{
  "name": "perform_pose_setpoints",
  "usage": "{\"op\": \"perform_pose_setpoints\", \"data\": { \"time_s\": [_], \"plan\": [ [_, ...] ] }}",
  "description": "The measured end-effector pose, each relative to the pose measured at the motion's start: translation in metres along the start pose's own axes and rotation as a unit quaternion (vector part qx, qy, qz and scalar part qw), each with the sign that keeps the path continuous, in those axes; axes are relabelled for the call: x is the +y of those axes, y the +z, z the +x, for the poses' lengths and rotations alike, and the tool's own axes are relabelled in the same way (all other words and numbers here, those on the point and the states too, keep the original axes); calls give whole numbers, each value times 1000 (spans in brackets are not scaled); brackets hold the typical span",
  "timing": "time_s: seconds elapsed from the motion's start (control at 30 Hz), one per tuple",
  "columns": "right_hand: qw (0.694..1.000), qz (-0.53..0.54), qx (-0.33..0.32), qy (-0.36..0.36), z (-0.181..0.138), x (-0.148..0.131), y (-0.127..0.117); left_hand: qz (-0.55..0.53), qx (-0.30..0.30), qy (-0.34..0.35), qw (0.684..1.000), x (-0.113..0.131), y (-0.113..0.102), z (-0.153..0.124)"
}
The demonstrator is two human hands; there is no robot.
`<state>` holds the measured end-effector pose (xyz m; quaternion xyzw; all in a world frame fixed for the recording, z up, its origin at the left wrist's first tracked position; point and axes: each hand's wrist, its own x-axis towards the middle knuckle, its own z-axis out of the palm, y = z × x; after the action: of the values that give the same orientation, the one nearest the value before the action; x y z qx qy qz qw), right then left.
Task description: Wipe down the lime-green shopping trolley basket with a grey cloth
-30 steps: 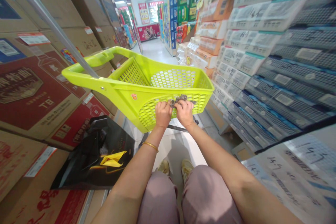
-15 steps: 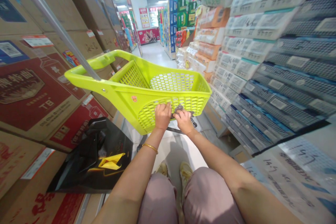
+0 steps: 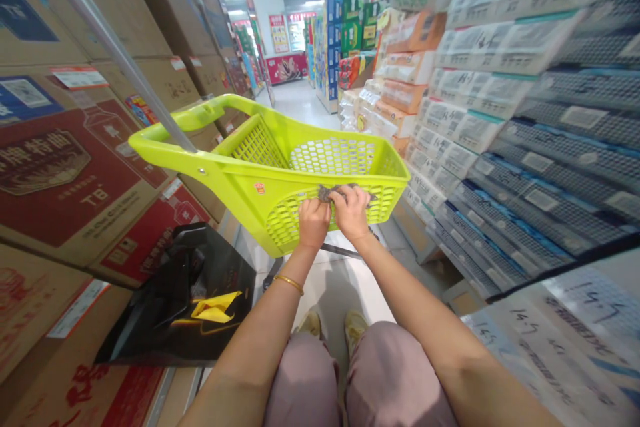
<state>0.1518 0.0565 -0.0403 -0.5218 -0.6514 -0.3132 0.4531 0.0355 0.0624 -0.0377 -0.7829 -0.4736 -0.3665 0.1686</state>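
A lime-green shopping cart [image 3: 235, 170] with a lattice-sided basket stands sideways before me. My right hand [image 3: 351, 212] presses a crumpled grey cloth [image 3: 327, 194] against the near side wall, just under the rim. Parts of the cloth stick out on both sides of the fingers. My left hand [image 3: 315, 221] is closed at the same lattice wall, left of the right hand, its fingers curled into the holes. The fingertips of both hands are partly hidden. In the basket, the child-seat flap stands near the handle end.
A black bag [image 3: 200, 293] with a yellow piece lies at left by stacked cartons [image 3: 65, 160]. A metal pole [image 3: 115, 47] slants past the cart handle. Packaged tissue stacks [image 3: 480, 80] line the right side. Pale floor [image 3: 300, 97] runs down the aisle beyond.
My right hand has moved up with the grey cloth along the lattice toward the rim. My left hand stays at about the same place on the cart. The view has shifted slightly.
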Motion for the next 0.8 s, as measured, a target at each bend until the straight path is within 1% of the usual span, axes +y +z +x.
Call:
{"op": "perform_pose_setpoints", "data": {
  "time_s": [0.03,0.13,0.27,0.37,0.53,0.63,0.7,0.8],
  "plan": [
    [1000,0,0,6,-8,1,2,2,-3,4,1000,0,0,0],
    [999,13,-28,13,-26,4,5,3,0,10,1000,-1,0,-1],
    [998,14,-61,18,-32,5,3,5,9,6,1000,-1,0,-2],
    [995,12,-100,6,-38,6,2,7,20,10,1000,-1,2,-1],
    [986,12,-168,-21,-59,10,3,-1,28,9,1000,-1,2,0],
    [984,10,-172,-34,-64,11,1,-13,23,4,1000,-1,1,0],
    [986,13,-164,-41,-61,12,-1,-18,21,2,1000,-1,0,0],
    [991,16,-133,-11,-44,11,-7,-14,25,4,1000,0,0,0]
  ]
}}
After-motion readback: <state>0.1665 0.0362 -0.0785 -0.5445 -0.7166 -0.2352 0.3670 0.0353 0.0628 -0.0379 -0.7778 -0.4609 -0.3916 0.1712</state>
